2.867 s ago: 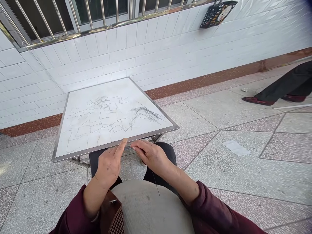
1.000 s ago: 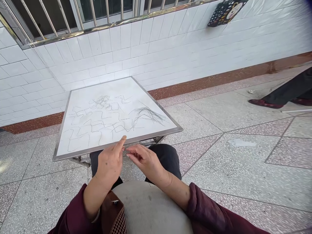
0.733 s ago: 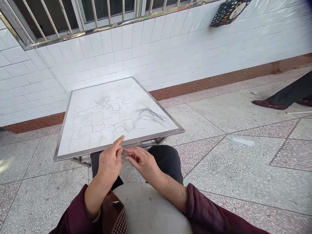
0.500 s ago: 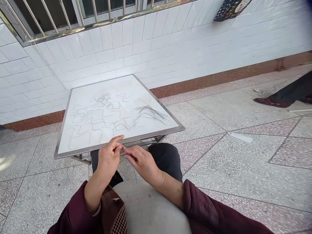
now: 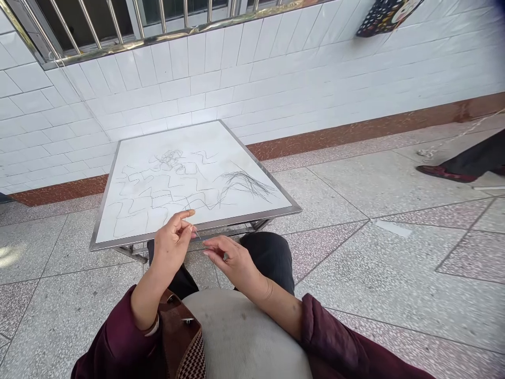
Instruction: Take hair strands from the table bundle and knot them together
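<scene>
My left hand (image 5: 172, 239) and my right hand (image 5: 231, 262) are raised above my lap, just before the near edge of a low white table (image 5: 134, 152). A thin dark strand (image 5: 198, 236), like wire or coarse hair, spans the small gap between them. Each hand pinches it between thumb and forefinger. Whether the strand is stiff or soft, I cannot tell. Many bent, wavy strands (image 5: 169, 196) lie spread over the tabletop. A tangled clump (image 5: 169, 158) rests toward the back, and a looser bundle of straighter strands (image 5: 250, 184) is at the right side.
A white tiled wall (image 5: 158, 105) with a barred window stands behind the table. A person's dark trouser leg and shoe (image 5: 447, 172) show at the right. A white strip (image 5: 392, 228) lies on the speckled floor. My knee (image 5: 268, 258) is close to the table's near edge.
My hands, nearly touching before, have drawn slightly apart, the left one moving left. The strand between them now shows. The view has shifted a little.
</scene>
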The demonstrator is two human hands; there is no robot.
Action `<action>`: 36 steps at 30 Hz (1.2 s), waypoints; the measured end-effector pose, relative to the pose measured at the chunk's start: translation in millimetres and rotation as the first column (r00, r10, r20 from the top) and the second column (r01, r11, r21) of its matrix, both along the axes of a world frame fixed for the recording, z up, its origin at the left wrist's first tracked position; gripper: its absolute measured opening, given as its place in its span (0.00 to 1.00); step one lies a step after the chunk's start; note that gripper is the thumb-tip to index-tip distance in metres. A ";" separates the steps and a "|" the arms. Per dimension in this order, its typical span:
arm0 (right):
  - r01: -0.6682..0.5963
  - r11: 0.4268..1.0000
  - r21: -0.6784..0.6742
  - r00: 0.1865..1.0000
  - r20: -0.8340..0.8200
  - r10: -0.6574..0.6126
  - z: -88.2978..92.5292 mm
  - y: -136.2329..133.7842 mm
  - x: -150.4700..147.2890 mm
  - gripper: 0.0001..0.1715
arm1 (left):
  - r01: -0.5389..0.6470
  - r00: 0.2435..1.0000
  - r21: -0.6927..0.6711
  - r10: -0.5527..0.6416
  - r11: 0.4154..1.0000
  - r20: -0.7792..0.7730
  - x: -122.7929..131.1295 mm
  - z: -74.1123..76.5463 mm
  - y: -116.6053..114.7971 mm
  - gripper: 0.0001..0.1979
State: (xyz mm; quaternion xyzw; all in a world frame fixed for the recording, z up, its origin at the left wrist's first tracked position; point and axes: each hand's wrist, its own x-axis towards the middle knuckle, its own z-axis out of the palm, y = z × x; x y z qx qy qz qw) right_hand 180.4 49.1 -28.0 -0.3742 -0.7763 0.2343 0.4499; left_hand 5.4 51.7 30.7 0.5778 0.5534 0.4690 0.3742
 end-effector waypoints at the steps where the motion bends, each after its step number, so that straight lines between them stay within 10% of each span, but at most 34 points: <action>1: -0.014 1.000 -0.003 1.000 0.004 0.014 -0.7 -0.8 0.6 0.06 | -0.017 1.000 -0.003 0.017 1.000 0.008 -1.3 0.7 0.0 0.17; 36: -0.073 0.909 -0.411 0.997 -0.046 0.059 6.2 -2.1 -12.7 0.11 | -0.032 0.999 -0.016 0.032 0.999 -0.021 5.1 -12.6 -4.9 0.15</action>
